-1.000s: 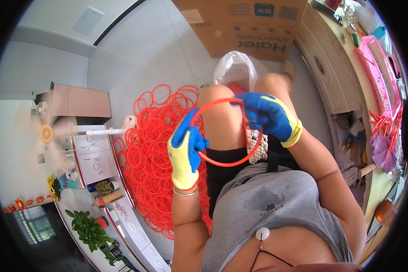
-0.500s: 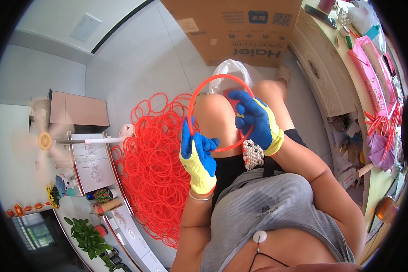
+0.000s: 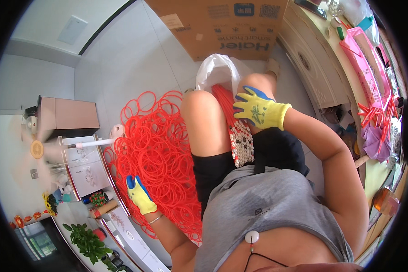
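Wears a round white pendant (image 3: 251,237) on a dark cord, nearest of all, over a grey top (image 3: 258,197), well behind both hands. Sits with knees apart, in black shorts (image 3: 281,152). Spreads the right hand (image 3: 260,109), gloved in yellow and blue, palm down just behind the right knee (image 3: 258,80), with fingers fanned out and released. Has a cluster of small white and red pieces (image 3: 242,144) just behind and to the left of that spread hand, and a bundle of thin red strips (image 3: 221,96) just left of the same fingers, running forward from the cluster. Cannot tell if touching the strips with the fingertips. Holds the left hand (image 3: 141,196), gloved alike above a thin bracelet (image 3: 156,218), over the near left edge of a heap of red rings (image 3: 156,140). Cannot tell, for this left grip, whether clenched on a ring or released. Has the heap spreading from there to the right and away across the grey floor (image 3: 131,59), well left of the right hand. Shows a white plastic bag (image 3: 216,68) ahead of the right hand and, beyond it, a large brown carton (image 3: 213,31). Shows also a pale cabinet (image 3: 306,56) well right of the right hand, a pink basket (image 3: 356,54) farther right, and a fan (image 3: 37,148) far to the left of the left hand.
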Demonstrator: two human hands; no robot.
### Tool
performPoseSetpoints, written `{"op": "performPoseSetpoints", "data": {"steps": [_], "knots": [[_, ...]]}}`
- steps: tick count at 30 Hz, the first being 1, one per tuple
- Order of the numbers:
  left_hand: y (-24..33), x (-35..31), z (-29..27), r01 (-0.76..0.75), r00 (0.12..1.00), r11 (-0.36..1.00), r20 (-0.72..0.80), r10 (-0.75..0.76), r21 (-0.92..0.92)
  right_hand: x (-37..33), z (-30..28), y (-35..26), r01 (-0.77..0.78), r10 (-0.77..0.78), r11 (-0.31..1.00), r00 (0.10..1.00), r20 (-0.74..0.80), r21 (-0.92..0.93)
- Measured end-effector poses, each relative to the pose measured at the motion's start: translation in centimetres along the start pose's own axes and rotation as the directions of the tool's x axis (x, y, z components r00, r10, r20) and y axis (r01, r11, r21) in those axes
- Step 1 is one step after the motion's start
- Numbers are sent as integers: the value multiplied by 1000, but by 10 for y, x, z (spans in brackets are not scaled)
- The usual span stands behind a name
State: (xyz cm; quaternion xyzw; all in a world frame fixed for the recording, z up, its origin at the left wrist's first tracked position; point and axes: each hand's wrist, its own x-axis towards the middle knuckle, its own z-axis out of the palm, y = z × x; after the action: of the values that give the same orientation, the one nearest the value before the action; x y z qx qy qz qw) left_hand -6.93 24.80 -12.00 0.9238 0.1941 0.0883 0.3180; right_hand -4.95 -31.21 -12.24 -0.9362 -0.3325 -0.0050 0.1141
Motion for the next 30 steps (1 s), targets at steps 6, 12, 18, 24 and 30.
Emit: {"op": "performPoseSetpoints", "data": {"steps": [6,12,18,24,30], "knots": [[40,-30,19,127,980,909,189,-54,-398,8,17,3,9,-9,1000,1000,-29,-6],[151,-65,48,-14,971,726,166,175,-687,11,-69,8,-72,421,821,747,-514,567],[224,-103,70,234,694,642,588,415,-730,-78,-206,64,849,557,-141,493,-669,509],[252,-103,140,815,410,103,693,593,-570,-186,-209,86,938,774,-244,342,-533,248],[261,-76,161,660,690,-240,447,570,-712,-190,-115,78,961,898,-170,242,-367,217]]}}
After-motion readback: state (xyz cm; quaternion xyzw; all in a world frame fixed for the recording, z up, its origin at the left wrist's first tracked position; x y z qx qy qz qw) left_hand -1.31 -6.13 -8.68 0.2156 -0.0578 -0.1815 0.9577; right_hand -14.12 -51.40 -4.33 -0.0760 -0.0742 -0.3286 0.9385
